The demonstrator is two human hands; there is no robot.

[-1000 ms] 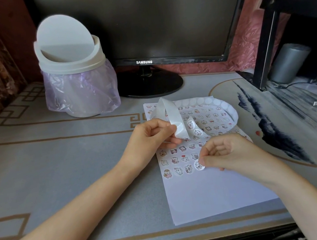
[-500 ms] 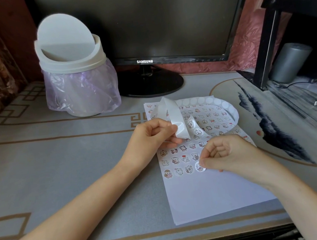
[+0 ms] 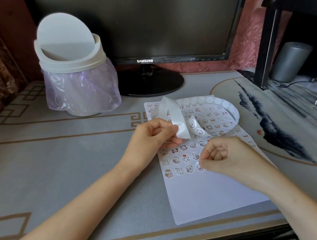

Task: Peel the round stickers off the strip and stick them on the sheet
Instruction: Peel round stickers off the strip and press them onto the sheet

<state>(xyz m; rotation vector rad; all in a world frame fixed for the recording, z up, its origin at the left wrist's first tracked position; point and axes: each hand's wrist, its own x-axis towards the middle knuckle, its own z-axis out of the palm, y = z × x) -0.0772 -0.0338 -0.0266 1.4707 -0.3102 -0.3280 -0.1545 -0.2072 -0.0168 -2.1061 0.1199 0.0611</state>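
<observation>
L hand (image 3: 152, 138) pinches strip (image 3: 175, 117) up off sheet (image 3: 208, 196), keeps it clear; R hand (image 3: 225, 159) curled, fingertip pressing sticker (image 3: 198, 167) at row end.

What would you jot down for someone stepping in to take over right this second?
Left hand: pinching the looped sticker strip above the sheet's upper part; a few stickers are visible on it near the fingers.
Right hand: fist-like, fingertips pressing a round sticker at the end of the lowest row on the sheet.
Done: the upper half of the sheet is filled with rows of stickers.
Left: the lower half is bare; finish this row, then keep peeling and sticking. The strip's far loop looks like empty backing, though I can't be sure.
</observation>
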